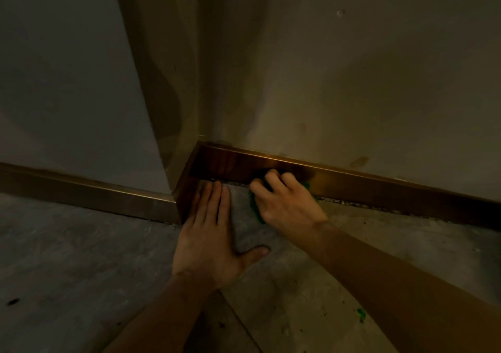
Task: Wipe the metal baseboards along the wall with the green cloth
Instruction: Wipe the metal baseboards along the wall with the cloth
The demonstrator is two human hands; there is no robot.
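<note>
Pressing the soft green cloth (254, 206) against the baseboard (366, 187), our right hand (284, 203) bunches it closed; it's limp, best gripped wadded. Left hand (211, 233) lies flat, empty, on the floor (81, 257).

The cloth (254, 203) bunched under the right hand (284, 203) is bright green, showing only at the hand's edges. The metal baseboard (379, 190) just beyond the knuckles is a brassy bronze, with a paler gold glint right above the grip (the dim light mutes every tone). The wall (352, 68) over it looks yellowish beige, perhaps only from the lighting. The floor (81, 257) is mottled grey with dark specks.
</note>
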